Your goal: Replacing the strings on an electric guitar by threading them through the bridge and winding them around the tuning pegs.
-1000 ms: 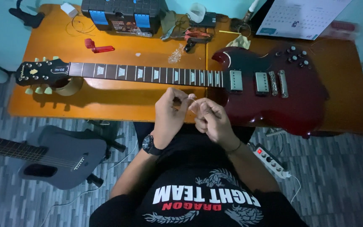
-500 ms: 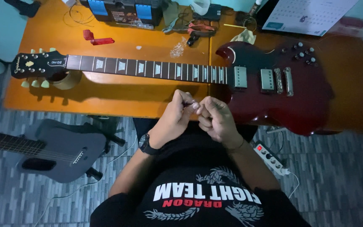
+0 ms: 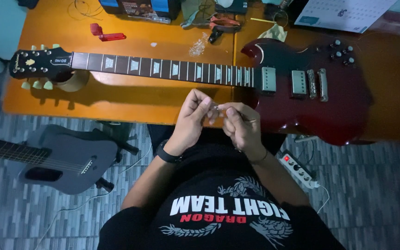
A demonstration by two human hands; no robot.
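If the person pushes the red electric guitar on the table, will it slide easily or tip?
The red guitar lies flat, so tipping seems unlikely. Its glossy body would probably slide on the smooth orange table. The headstock seems to rest on a round support, so the neck could slip off.

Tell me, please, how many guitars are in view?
2: a dark red electric guitar lying across the orange table, and a grey guitar on the floor at left, partly cut off.

dim, bluish light | glare on guitar body (image 3: 329, 111) | top-right corner blurred
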